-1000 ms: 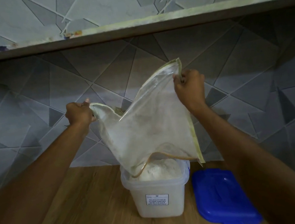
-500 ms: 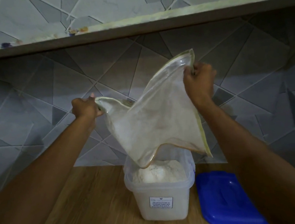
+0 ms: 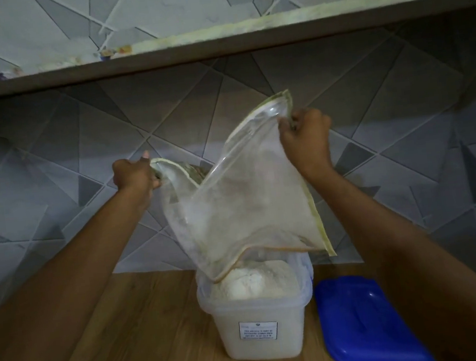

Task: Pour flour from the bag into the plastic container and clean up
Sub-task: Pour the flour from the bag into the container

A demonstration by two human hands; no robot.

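Note:
A clear plastic flour bag (image 3: 245, 206), dusted white inside, hangs upside down with its open mouth just above the white plastic container (image 3: 260, 335). My left hand (image 3: 135, 177) grips the bag's lower bottom corner. My right hand (image 3: 306, 137) pinches the higher corner. The container stands on the wooden counter (image 3: 148, 339) and holds a heaped mound of flour (image 3: 248, 283) up to its rim. The bag's lowest edge touches or nearly touches the mound.
A blue lid (image 3: 363, 323) lies flat on the counter right of the container, partly under my right forearm. A grey geometric tiled wall (image 3: 52, 172) rises directly behind. A shelf edge (image 3: 215, 43) overhangs above the hands.
Both hands have shifted slightly right and up with the bag, and its mouth has lifted a little off the flour mound. The container and lid have not moved.

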